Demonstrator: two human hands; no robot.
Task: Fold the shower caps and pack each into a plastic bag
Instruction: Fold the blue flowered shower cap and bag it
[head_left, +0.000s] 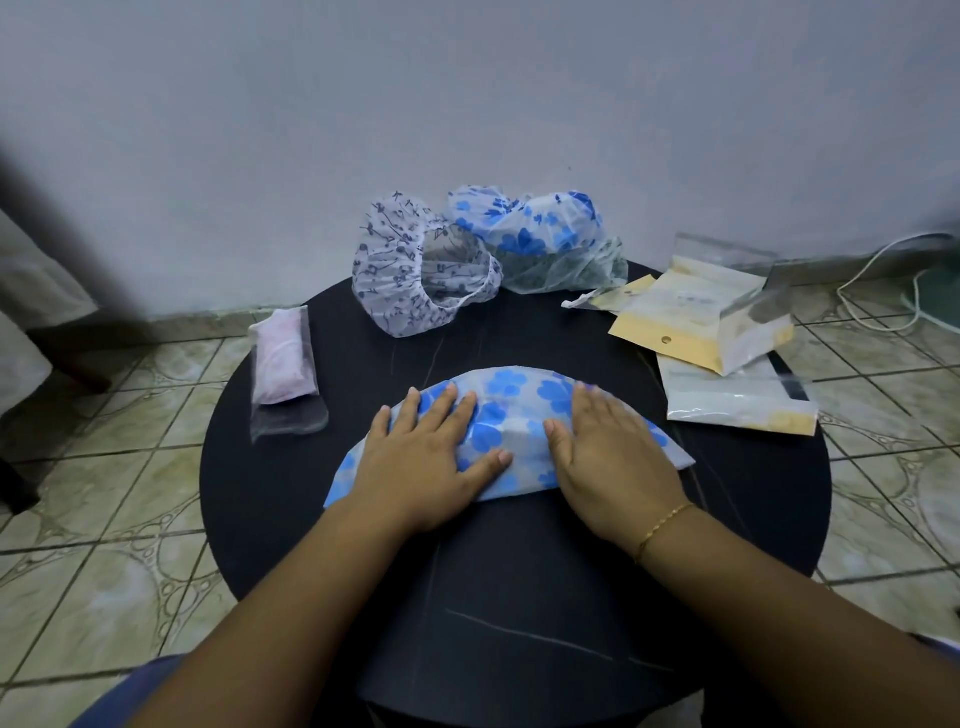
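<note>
Shower cap with blue flowers (511, 410): lies folded into a half-moon on the round black table (519, 597), flat under both hands, straight edge toward the person. Step in hand, by judgement: smoothing out the trapped air before the next fold; best done by pressing from the middle outward to the two tips, keeping the straight edge lined up so the folded cap ends narrow enough for a bag. Left hand (431, 457): fingers straight and spread, palm down on the left half of the cap, holding nothing. Right hand (608, 452): likewise flat, fingers together, pressing the right half; a thin gold bracelet (662, 530) at the wrist. Left of the left hand, well apart: one packed bag (283, 364) with a pink cap inside. Beyond the fingertips, at the far edge: a cap with dark print (415, 270) standing open, and beside it a second blue-flowered cap (524, 223), crumpled over a pale one. Right of the right hand: a loose heap of empty plastic bags (722, 332).
</note>
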